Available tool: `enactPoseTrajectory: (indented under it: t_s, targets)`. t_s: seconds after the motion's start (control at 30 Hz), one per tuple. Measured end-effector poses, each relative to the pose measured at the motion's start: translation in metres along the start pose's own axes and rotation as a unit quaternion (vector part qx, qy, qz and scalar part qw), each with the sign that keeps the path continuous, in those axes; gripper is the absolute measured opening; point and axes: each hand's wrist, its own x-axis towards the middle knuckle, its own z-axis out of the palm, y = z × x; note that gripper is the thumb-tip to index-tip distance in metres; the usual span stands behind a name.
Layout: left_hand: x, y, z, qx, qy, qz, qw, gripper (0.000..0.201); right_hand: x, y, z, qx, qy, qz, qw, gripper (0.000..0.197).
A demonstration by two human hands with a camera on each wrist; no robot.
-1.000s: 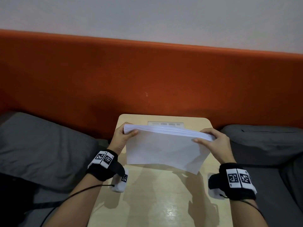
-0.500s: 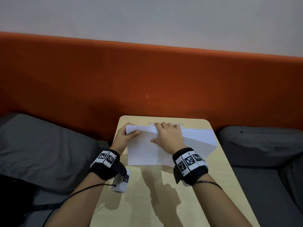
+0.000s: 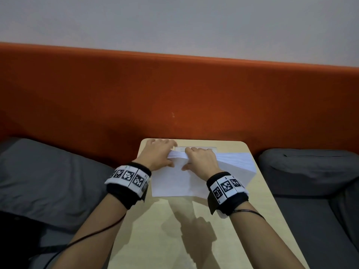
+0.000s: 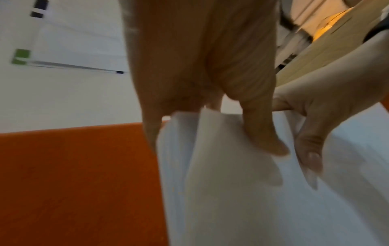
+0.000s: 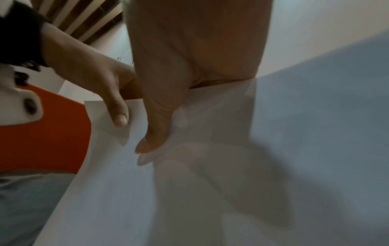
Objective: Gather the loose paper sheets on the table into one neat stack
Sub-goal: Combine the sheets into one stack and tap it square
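Paper stack (image 3: 235,164), propped on edge on table (image 3: 194,230): left hand (image 3: 157,154) and right hand (image 3: 200,160) each pinching top edge, grip closed; advise loosening, tapping lower edge square.

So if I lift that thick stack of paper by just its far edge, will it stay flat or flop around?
Probably flop: the paper stack already fans out at its right side, so sheets could slide apart. The top sheet bends where the left hand and right hand grip it, so it is likely limp. So thick a stack is likely heavy; support it from below.
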Motion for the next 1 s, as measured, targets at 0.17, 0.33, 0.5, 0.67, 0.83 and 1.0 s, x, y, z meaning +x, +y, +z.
enactPoseTrajectory:
  t_s: [0.17, 0.33, 0.5, 0.67, 0.83, 1.0]
  targets:
    - [0.003, 0.006, 0.002, 0.042, -0.018, 0.005, 0.999, 0.026, -0.015, 0.037, -0.010, 0.018, -0.027, 0.070, 0.997, 0.046]
    - [-0.002, -0.014, 0.006, -0.096, 0.017, -0.066, 0.993, 0.023, -0.053, 0.101, -0.019, 0.068, -0.064, 0.189, 0.977, 0.030]
    - [-0.001, -0.022, 0.018, -0.293, 0.069, -0.097, 0.949, 0.022, -0.068, 0.118, -0.006, 0.240, 0.034, 0.218, 0.945, 0.020]
    - [-0.002, -0.025, 0.000, -0.288, 0.116, -0.077, 0.948, 0.017, -0.070, 0.123, -0.018, 0.249, 0.089, 0.199, 0.944, 0.022]
    - [-0.002, -0.024, -0.010, -0.175, 0.025, -0.086, 0.980, 0.019, -0.065, 0.121, -0.023, 0.233, 0.044, 0.188, 0.953, 0.020]
    - [0.013, -0.017, 0.003, 0.046, -0.044, -0.038, 0.997, 0.027, -0.058, 0.118, -0.004, 0.270, 0.010, 0.178, 0.946, 0.024]
